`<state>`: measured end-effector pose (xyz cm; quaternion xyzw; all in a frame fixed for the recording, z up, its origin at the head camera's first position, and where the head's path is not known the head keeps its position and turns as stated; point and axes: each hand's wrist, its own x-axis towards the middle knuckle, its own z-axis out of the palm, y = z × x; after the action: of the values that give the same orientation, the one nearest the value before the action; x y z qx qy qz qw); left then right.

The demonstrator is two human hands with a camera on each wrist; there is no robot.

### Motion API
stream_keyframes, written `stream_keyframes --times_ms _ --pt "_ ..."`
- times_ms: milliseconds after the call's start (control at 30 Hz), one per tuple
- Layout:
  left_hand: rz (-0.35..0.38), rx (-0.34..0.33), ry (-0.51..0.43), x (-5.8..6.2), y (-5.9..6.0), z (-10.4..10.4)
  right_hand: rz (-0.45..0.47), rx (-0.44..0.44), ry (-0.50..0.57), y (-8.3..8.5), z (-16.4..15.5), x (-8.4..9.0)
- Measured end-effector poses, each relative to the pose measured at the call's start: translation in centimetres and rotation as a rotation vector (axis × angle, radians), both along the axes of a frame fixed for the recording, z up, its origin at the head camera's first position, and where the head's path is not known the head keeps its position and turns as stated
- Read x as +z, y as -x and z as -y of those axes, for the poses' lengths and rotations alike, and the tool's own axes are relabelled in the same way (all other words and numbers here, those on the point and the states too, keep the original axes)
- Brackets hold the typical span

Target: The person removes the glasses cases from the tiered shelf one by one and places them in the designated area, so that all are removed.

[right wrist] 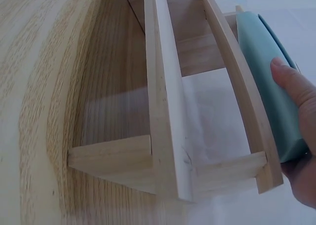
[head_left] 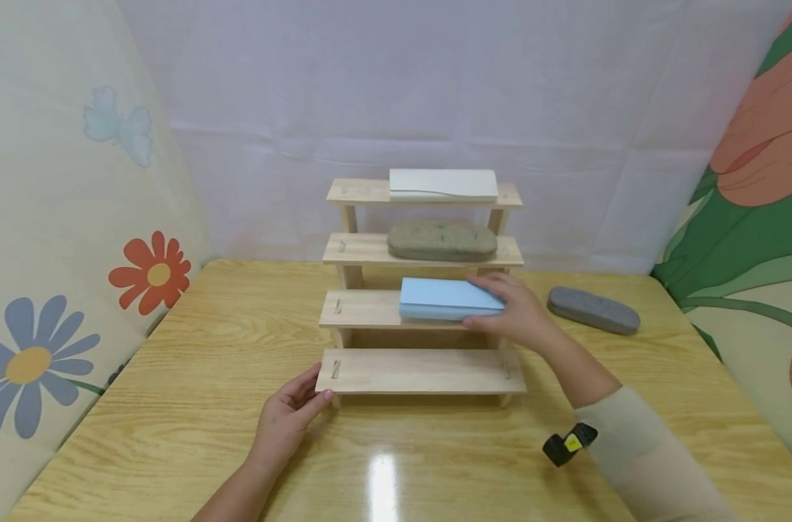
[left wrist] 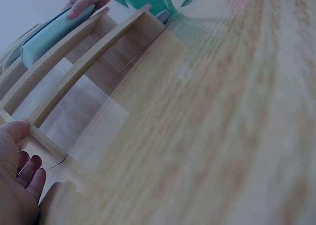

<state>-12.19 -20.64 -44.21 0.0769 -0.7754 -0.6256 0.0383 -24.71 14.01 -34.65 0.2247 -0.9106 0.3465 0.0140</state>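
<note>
Your left hand (head_left: 285,420) sits nearest, fingers relaxed and straight, tips touching the left end of the wooden stepped rack (head_left: 422,371) at its lowest step. Your right hand (head_left: 516,310) curls round the right end of the light blue case (head_left: 448,299), which lies flat on the second step. Only the head view shows the upper steps: a brown case (head_left: 442,241) on the third, a white case (head_left: 443,184) on top, plus a grey case (head_left: 593,310) on the table (head_left: 174,406), right of the rack. Wrist views show the rack's open underside. Bare tabletop lies in front and to the left.
</note>
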Motion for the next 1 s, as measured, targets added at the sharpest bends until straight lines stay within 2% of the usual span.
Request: stream_keyframes --times_ms 333,567,1000 --pt "0.017 0.005 -0.002 -0.2 0.1 0.1 0.026 -0.041 0.045 -0.5 -1.5 -0.1" --pt "0.000 0.002 0.004 -0.1 0.0 0.0 0.061 -0.079 0.047 -1.0 -3.0 -0.1" --pt "0.000 -0.001 -0.009 0.0 0.0 0.0 0.030 -0.132 0.027 -1.9 -6.1 0.3"
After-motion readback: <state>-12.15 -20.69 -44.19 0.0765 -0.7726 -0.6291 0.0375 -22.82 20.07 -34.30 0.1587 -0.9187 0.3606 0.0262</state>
